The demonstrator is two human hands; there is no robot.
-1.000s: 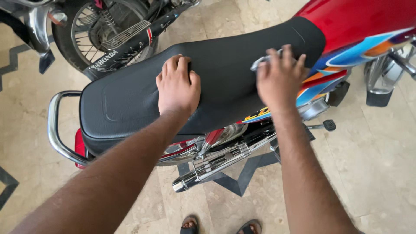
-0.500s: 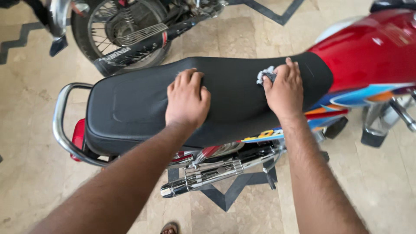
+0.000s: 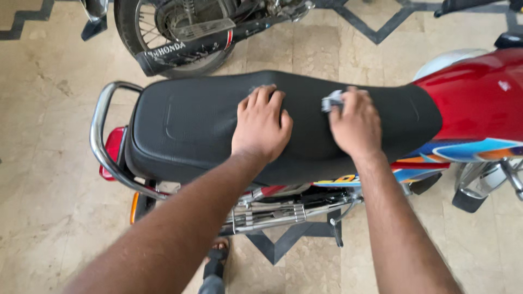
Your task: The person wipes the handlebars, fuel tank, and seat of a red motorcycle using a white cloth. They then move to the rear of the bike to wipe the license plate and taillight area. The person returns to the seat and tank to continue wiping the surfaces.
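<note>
A small grey cloth (image 3: 332, 101) is lying on the black textured seat (image 3: 190, 128) at the centre of the frame, bunched under the right hand (image 3: 355, 122), whose fingers are curling over it. The left hand (image 3: 261, 124) is resting flat and released on the seat just beside. A chrome grab rail (image 3: 101, 133) is curving at the left; the glossy red tank (image 3: 479, 103) is sitting at right. Another motorcycle's spoked wheel (image 3: 174, 32) is standing at upper left on the beige marble floor (image 3: 49, 207).

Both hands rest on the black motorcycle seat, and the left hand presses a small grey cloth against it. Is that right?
Not quite. In the head view the right hand presses the small grey cloth on the black seat; the left hand lies flat and bare.
</note>
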